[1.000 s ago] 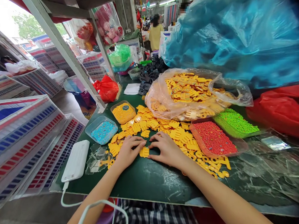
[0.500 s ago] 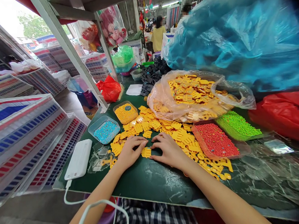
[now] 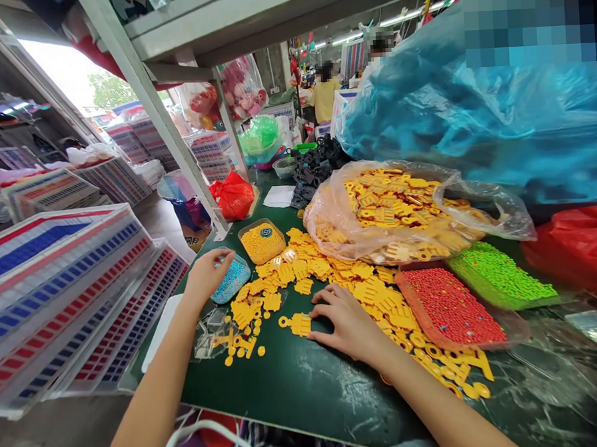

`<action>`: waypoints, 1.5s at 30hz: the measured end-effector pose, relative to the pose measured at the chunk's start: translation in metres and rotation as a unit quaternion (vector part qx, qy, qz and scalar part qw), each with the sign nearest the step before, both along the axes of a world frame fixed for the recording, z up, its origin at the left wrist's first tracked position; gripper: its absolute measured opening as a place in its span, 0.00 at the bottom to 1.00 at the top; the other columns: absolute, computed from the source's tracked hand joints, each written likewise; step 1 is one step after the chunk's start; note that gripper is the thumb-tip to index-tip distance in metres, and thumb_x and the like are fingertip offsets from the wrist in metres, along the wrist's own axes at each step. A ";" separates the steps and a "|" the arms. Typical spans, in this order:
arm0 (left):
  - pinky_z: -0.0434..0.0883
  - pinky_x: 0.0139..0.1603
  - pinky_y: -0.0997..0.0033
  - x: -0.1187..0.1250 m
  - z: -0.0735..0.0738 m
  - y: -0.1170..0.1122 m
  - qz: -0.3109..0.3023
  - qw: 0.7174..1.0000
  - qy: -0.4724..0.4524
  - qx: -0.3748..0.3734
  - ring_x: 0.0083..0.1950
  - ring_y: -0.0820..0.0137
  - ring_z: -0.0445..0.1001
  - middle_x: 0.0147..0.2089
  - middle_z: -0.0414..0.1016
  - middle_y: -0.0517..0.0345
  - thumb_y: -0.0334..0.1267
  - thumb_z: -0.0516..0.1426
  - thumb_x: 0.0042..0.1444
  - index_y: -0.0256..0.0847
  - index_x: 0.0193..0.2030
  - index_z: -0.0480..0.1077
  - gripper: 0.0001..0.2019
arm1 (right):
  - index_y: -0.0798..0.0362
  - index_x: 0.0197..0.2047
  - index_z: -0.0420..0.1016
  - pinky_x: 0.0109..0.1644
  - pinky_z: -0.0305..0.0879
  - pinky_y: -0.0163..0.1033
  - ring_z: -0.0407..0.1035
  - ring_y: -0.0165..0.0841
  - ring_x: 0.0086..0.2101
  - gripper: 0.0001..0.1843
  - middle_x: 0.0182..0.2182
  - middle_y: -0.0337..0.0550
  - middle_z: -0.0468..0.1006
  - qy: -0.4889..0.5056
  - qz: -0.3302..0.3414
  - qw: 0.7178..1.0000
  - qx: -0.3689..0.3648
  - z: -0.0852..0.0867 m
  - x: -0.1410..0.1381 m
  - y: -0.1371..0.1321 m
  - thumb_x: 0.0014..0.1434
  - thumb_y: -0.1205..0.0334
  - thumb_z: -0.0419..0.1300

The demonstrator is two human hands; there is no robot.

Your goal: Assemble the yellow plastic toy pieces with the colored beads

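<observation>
On the dark green tabletop lies a flat yellow plastic piece (image 3: 300, 324) with a ring at its left end and slots across its body. My right hand (image 3: 344, 324) has its thumb and fingertips at the right edge of this piece, steadying it. Over the clear tub of blue beads (image 3: 231, 282) is my left hand (image 3: 208, 276), its fingers drawn together; whatever they may pinch is too small to make out. Loose yellow pieces (image 3: 331, 268) spread behind both hands. Small yellow discs and bars (image 3: 242, 346) lie left of the held piece.
A tub of yellow beads (image 3: 262, 245) stands behind the blue one. To the right are tubs of red beads (image 3: 447, 306) and green beads (image 3: 504, 276). An open plastic bag of yellow pieces (image 3: 328, 212) sits at the back. A metal shelf post (image 3: 147, 111) rises at left.
My left hand has left the yellow piece and moved left to the blue bead tub. My right hand stays at the piece, whose ring end now shows. The view has shifted.
</observation>
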State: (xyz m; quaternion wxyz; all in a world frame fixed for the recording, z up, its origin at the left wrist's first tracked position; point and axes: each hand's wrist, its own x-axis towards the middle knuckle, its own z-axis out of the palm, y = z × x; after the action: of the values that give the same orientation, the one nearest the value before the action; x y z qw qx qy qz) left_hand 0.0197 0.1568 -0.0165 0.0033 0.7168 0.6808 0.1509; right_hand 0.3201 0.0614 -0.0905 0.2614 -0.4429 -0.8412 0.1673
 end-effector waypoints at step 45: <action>0.64 0.53 0.64 0.071 0.016 0.028 -0.185 0.979 0.079 0.026 0.51 0.63 0.70 0.51 0.76 0.52 0.47 0.51 0.65 0.42 0.45 0.78 0.17 | 0.53 0.40 0.77 0.56 0.61 0.51 0.62 0.43 0.49 0.15 0.43 0.47 0.74 -0.074 0.017 0.995 0.060 0.010 -0.001 -0.004 0.55 0.51 0.67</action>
State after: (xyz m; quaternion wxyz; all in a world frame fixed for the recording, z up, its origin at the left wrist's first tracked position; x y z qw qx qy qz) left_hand 0.0906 0.1849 -0.0005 -0.0413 0.8398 0.5304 0.1082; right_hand 0.3194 0.0574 -0.0807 0.2216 -0.4230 -0.8742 0.0874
